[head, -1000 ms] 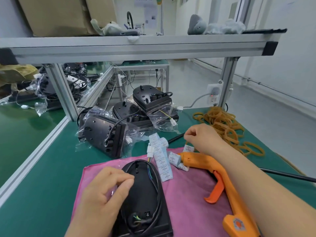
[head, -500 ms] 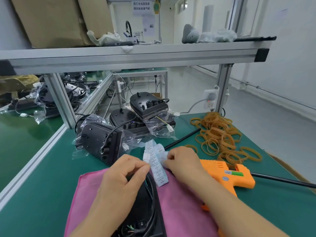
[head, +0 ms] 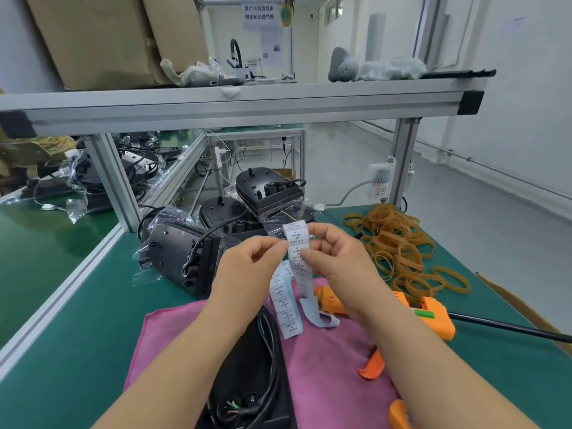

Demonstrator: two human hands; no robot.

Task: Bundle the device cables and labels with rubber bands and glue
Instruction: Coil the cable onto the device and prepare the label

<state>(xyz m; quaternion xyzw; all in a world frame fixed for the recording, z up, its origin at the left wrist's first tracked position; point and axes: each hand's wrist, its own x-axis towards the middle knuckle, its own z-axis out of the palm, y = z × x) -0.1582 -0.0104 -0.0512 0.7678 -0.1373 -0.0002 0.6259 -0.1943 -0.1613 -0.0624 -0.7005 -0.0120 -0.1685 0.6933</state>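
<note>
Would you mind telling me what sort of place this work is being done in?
Most likely a small factory assembly or packing line: green-topped benches on aluminium framing, several identical black devices in plastic bags, a pile of rubber bands, and an orange glue gun beside the hands.

The scene is brightly and evenly lit with cool, diffuse light; the far room behind the shelf (head: 247, 97) is palest, nearly washed out around the white walls and the posted notice. Shadows are soft: a faint one under the shelf beam, and weak ones beneath the forearms on the pink cloth (head: 334, 366). The green tabletop (head: 62, 320) shows a mild sheen on the left side but no hard glare. Wide-angle distortion bows the shelf and tabletop edges, stretching the forearms at the near border. The hands and the label strip (head: 296, 239) look slightly soft; its print is unreadable.
</note>
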